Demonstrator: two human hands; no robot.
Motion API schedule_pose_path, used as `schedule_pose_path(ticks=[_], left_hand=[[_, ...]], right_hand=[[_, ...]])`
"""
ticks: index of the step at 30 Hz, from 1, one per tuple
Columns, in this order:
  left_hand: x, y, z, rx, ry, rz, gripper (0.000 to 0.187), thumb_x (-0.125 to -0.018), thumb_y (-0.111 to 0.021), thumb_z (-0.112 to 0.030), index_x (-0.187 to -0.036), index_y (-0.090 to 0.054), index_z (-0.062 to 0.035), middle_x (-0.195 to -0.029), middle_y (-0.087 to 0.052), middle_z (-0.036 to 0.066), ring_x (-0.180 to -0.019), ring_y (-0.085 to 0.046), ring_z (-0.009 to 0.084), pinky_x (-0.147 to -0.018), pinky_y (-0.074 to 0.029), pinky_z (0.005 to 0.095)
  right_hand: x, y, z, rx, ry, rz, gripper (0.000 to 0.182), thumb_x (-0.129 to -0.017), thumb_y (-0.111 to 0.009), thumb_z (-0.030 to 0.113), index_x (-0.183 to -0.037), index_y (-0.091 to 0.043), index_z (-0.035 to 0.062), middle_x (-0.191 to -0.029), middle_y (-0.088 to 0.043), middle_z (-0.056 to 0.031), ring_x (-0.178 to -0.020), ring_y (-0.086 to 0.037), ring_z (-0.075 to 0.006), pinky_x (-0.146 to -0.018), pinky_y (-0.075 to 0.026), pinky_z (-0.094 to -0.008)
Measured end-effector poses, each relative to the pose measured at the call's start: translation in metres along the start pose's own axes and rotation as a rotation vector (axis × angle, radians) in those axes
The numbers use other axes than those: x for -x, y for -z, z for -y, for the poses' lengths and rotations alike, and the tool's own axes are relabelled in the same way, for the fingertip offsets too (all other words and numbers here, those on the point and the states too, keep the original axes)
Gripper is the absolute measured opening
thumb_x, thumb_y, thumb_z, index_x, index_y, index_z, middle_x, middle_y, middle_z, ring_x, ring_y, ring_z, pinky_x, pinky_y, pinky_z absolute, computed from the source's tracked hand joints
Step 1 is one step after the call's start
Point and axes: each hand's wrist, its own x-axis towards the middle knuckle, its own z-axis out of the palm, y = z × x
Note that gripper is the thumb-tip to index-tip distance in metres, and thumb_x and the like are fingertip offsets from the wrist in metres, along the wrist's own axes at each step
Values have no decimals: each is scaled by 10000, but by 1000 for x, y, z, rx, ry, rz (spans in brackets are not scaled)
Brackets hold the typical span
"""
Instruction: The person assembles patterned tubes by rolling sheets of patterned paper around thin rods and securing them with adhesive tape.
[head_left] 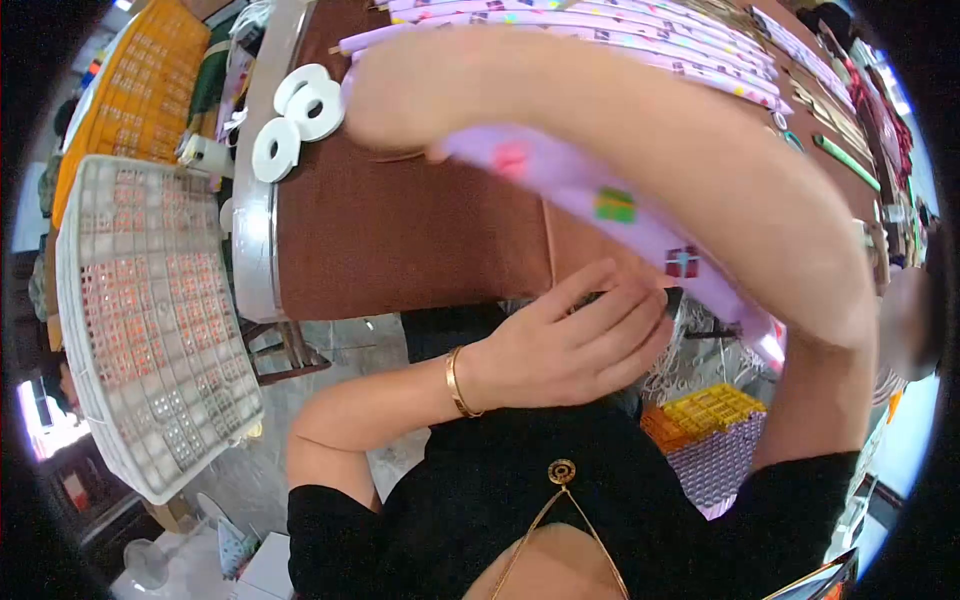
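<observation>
My left hand (575, 345), with a gold bracelet (458, 382) at the wrist, is at the table's front edge. Its fingers are curled together beside a long lilac tube (640, 215) printed with gift boxes; whether they grip it or something thin is hidden. My right arm reaches across above the tube to the upper left. Motion blurs my right hand (385, 100), and its fingers are largely hidden, near the tube's left end. Close to that hand, white tape rolls (310, 108) lie at the table's left edge.
Several similar lilac tubes (640, 40) lie side by side at the back of the brown-covered table (400, 240). A white plastic crate (150, 320) and an orange crate (140, 90) stand at the left. A yellow basket (712, 408) sits below at right.
</observation>
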Motion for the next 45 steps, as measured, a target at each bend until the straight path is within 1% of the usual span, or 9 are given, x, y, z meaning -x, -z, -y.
schedule_pose_path(ticks=[2,3,6,9,17,20,34,40,45], left_hand=[[10,-1,5,-41,45,11,286,-810,-636,-197,-1082,-672,-118,-1119,-649,58,-1094,-597,232,-957,-474,424],[19,-3,9,-73,81,75,332,-809,-596,-192,-1117,-647,-79,-1131,-635,82,-1085,-589,229,-944,-473,423],[51,-15,18,-113,167,136,382,-808,-563,-177,-1155,-632,-35,-1120,-619,99,-1065,-573,220,-897,-472,404],[58,-14,18,-156,251,83,309,-825,-580,-176,-1096,-662,-53,-1101,-611,96,-1063,-573,269,-928,-454,436],[59,-36,39,-230,511,188,373,-844,-610,-255,-1161,-616,-59,-1080,-593,106,-1057,-549,272,-999,-398,458],[57,-35,46,-201,476,77,405,-849,-615,-263,-1178,-589,-28,-1050,-585,109,-1024,-552,265,-988,-403,436],[56,-35,42,-227,508,110,466,-839,-667,-275,-1242,-567,-65,-1111,-581,74,-1062,-558,230,-982,-390,422],[55,-36,43,-192,537,99,462,-800,-698,-259,-1204,-589,-64,-1091,-591,72,-1053,-561,234,-976,-392,415],[55,-40,41,-253,526,77,431,-782,-700,-243,-1163,-602,-66,-1048,-591,57,-1013,-568,218,-955,-401,397]], right_hand=[[-21,-39,115,974,527,424,212,-886,-549,122,-852,-737,30,-912,-730,-159,-812,-702,-294,-753,-573,-429],[-17,-51,134,652,238,464,247,-853,-518,112,-812,-727,-13,-972,-708,-225,-868,-700,-335,-781,-559,-460],[-6,-88,132,211,42,150,330,-903,-457,151,-1074,-624,-76,-1006,-678,-279,-939,-683,-384,-802,-535,-475],[-16,-106,112,116,52,237,381,-941,-440,207,-1169,-553,-77,-1034,-666,-279,-942,-667,-413,-820,-523,-480],[1,-90,73,252,201,-5,357,-938,-537,327,-1129,-650,47,-1071,-632,-194,-1043,-604,-380,-899,-501,-458],[4,-65,22,554,147,-296,314,-845,-563,87,-1152,-626,80,-1103,-599,-142,-986,-636,-350,-806,-548,-434],[7,1,8,973,103,-2,187,-802,-631,47,-987,-615,30,-1003,-606,-166,-877,-677,-334,-676,-567,-459],[66,-26,-25,499,204,-467,227,-844,-589,26,-1071,-589,28,-1027,-593,-166,-910,-630,-373,-757,-532,-426],[149,-42,-32,241,159,-401,139,-841,-639,43,-974,-627,6,-922,-620,-158,-857,-630,-346,-737,-515,-405]])
